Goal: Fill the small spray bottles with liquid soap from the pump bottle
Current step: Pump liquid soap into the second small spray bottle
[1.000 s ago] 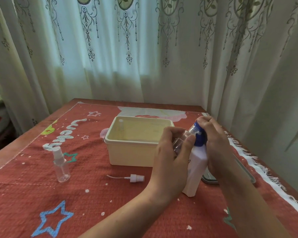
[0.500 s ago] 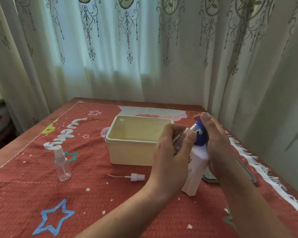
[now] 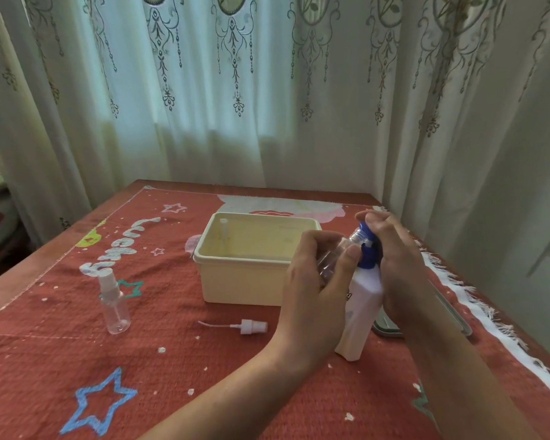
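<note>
The white pump bottle [image 3: 361,312] is standing upright on the red cloth [image 3: 172,360], right of centre and just right of the cream tub [image 3: 245,281]. The right hand [image 3: 394,265] is covering its blue pump head [image 3: 367,254], fingers curled down over the top. The left hand [image 3: 311,287] is gripping a small spray bottle [image 3: 332,260], uncapped and tilted, with fingers and thumb wrapped round its clear body and its open neck touching the pump spout. A loose spray cap [image 3: 253,327] with its tube is lying near the tub's front wall. A second spray bottle [image 3: 113,303], capped, is standing well apart at the left. A grey tray [image 3: 454,319] is showing partly behind the right wrist. Patterned curtains [image 3: 267,106] are hanging at the far side.
</note>
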Demonstrator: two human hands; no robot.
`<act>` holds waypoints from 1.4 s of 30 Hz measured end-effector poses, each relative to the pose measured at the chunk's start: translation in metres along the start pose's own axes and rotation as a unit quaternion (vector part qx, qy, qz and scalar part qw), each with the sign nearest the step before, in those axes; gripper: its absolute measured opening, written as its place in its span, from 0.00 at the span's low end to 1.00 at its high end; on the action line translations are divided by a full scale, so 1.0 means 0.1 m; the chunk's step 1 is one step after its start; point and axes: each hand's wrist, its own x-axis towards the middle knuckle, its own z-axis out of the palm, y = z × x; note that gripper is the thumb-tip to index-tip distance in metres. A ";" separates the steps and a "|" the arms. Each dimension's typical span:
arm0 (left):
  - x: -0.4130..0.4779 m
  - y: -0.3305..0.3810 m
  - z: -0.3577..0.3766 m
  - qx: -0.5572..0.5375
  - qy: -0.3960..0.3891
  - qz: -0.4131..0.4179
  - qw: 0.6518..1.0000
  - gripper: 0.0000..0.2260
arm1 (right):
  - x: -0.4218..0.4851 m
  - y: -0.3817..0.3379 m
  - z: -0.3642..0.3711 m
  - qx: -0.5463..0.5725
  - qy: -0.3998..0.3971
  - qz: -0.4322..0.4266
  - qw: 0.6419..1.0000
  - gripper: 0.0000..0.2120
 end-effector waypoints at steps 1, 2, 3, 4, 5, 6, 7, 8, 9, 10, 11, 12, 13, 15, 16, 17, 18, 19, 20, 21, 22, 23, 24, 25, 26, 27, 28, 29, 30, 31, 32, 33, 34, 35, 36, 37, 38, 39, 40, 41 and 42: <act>0.00 -0.01 0.01 0.002 -0.002 0.000 1.000 0.07 | 0.01 0.00 0.00 -0.001 0.004 -0.002 1.000 0.06; -0.01 -0.02 0.01 0.004 -0.004 -0.001 1.000 0.07 | 0.01 0.00 -0.01 -0.001 0.008 -0.005 1.000 0.06; -0.01 -0.02 0.01 0.007 -0.006 -0.002 1.000 0.06 | 0.02 -0.01 0.00 -0.001 0.010 -0.005 1.000 0.06; -0.02 -0.02 0.01 0.009 -0.007 -0.002 1.000 0.06 | 0.02 -0.02 0.00 -0.002 0.010 -0.006 1.000 0.06; -0.01 -0.02 0.01 0.009 -0.005 -0.001 1.000 0.06 | 0.02 -0.02 0.00 0.000 0.009 -0.005 1.000 0.06; -0.01 -0.01 0.01 0.006 -0.003 0.000 1.000 0.06 | 0.01 -0.01 0.00 0.006 0.006 -0.005 1.000 0.05; 0.00 0.00 0.01 0.000 0.000 -0.001 1.000 0.07 | 0.00 -0.02 0.01 0.012 0.003 -0.002 1.000 0.06; 0.00 0.01 0.00 -0.006 0.001 -0.003 1.000 0.07 | -0.01 -0.01 0.01 0.008 0.002 -0.003 1.000 0.08; 0.01 0.01 0.00 -0.010 0.001 -0.003 1.000 0.07 | -0.01 -0.01 0.01 0.001 0.000 -0.002 1.000 0.10; 0.01 0.02 -0.01 -0.010 0.001 -0.003 1.000 0.07 | -0.01 0.00 0.01 -0.003 0.001 -0.003 1.000 0.11; 0.01 0.01 0.00 -0.007 0.000 -0.003 1.000 0.07 | 0.00 0.00 0.01 -0.001 0.002 0.000 1.000 0.10; 0.00 0.01 0.00 -0.003 -0.001 -0.003 1.000 0.07 | 0.00 0.00 0.01 0.006 0.000 0.002 1.000 0.08; 0.00 0.00 0.00 0.000 -0.002 -0.003 1.000 0.07 | 0.02 0.00 0.00 0.014 0.000 0.005 1.000 0.07; -0.01 -0.02 0.02 0.003 -0.001 -0.004 1.000 0.06 | 0.04 -0.01 0.00 0.012 0.002 0.008 1.000 0.06; -0.02 -0.02 0.02 0.003 0.001 -0.005 1.000 0.06 | 0.03 -0.01 0.01 0.007 0.005 0.008 1.000 0.06; -0.02 -0.02 0.02 0.002 0.002 -0.004 1.000 0.06 | 0.03 -0.02 0.02 0.004 0.007 0.007 1.000 0.06; -0.01 -0.01 0.01 0.001 0.003 -0.005 1.000 0.06 | 0.03 -0.02 0.02 0.004 0.008 0.006 1.000 0.06; -0.01 0.00 0.01 -0.001 0.002 -0.008 1.000 0.06 | 0.02 -0.02 0.02 0.007 0.007 0.007 1.000 0.05; 0.00 0.01 0.01 -0.003 0.001 -0.010 1.000 0.07 | 0.00 -0.03 0.02 0.009 0.004 0.007 1.000 0.06; 0.01 0.01 0.00 -0.004 -0.001 -0.012 1.000 0.07 | -0.01 -0.03 0.02 0.010 -0.002 0.006 1.000 0.10; 0.01 0.02 0.00 -0.004 -0.002 -0.013 1.000 0.07 | -0.02 -0.03 0.02 0.009 -0.009 0.006 1.000 0.13; 0.01 0.02 0.00 -0.003 -0.003 -0.013 1.000 0.06 | -0.02 -0.03 0.01 0.010 -0.012 0.007 1.000 0.15; 0.00 0.02 0.01 -0.003 -0.004 -0.013 1.000 0.06 | -0.02 -0.02 0.01 0.010 -0.010 0.007 1.000 0.14; 0.00 0.02 0.01 -0.002 -0.006 -0.013 1.000 0.06 | -0.01 -0.02 0.00 0.007 -0.008 0.007 1.000 0.12; -0.01 0.01 0.01 0.001 -0.007 -0.012 1.000 0.06 | 0.01 0.00 -0.02 0.006 -0.005 0.006 1.000 0.10; -0.02 0.00 0.01 0.005 -0.007 -0.010 1.000 0.06 | 0.02 -0.01 -0.02 0.008 -0.002 0.007 1.000 0.09; -0.02 -0.01 0.02 0.009 -0.007 -0.009 1.000 0.06 | 0.02 -0.01 -0.02 0.008 0.001 0.010 1.000 0.08; -0.02 -0.01 0.02 0.011 -0.007 -0.008 1.000 0.06 | 0.02 -0.02 -0.02 0.009 0.000 0.012 1.000 0.08; -0.02 -0.01 0.02 0.010 -0.005 -0.007 1.000 0.06 | 0.02 -0.01 -0.02 0.011 0.001 0.012 1.000 0.07; -0.02 -0.01 0.01 0.008 -0.004 -0.007 1.000 0.07 | 0.02 -0.01 -0.02 0.016 0.004 0.013 1.000 0.07; -0.01 0.00 0.01 0.005 -0.002 -0.009 1.000 0.07 | 0.00 -0.01 -0.02 0.024 0.005 0.014 1.000 0.06; -0.01 0.00 0.01 0.002 -0.003 -0.011 1.000 0.07 | -0.01 -0.02 -0.01 0.030 0.007 0.016 0.999 0.07; 0.00 0.01 0.01 -0.001 -0.005 -0.013 1.000 0.07 | -0.01 -0.01 -0.01 0.028 0.007 0.018 0.999 0.10; 0.00 0.01 0.00 -0.003 -0.006 -0.014 1.000 0.07 | -0.01 0.00 -0.01 0.020 0.005 0.022 1.000 0.13; 0.00 0.02 0.00 -0.005 -0.007 -0.014 1.000 0.07 | -0.01 0.00 -0.01 0.017 0.006 0.024 1.000 0.13; 0.00 0.01 0.00 -0.004 -0.006 -0.012 1.000 0.07 | 0.00 -0.01 -0.01 0.024 0.008 0.023 0.999 0.11; 0.00 0.01 0.00 -0.003 -0.006 -0.011 1.000 0.07 | 0.00 0.00 -0.02 0.028 0.009 0.020 0.999 0.08; -0.01 0.00 0.00 -0.001 -0.007 -0.011 1.000 0.07 | 0.01 0.00 -0.02 0.026 0.009 0.017 0.999 0.05; -0.01 -0.01 0.01 0.000 -0.008 -0.011 1.000 0.07 | 0.02 0.00 -0.01 0.021 0.010 0.013 1.000 0.05; -0.02 -0.01 0.01 0.000 -0.007 -0.011 1.000 0.06 | 0.02 -0.01 -0.01 0.018 0.009 0.012 1.000 0.05; -0.02 -0.02 0.01 0.000 -0.005 -0.009 1.000 0.06 | 0.03 -0.01 -0.01 0.020 0.008 0.010 1.000 0.05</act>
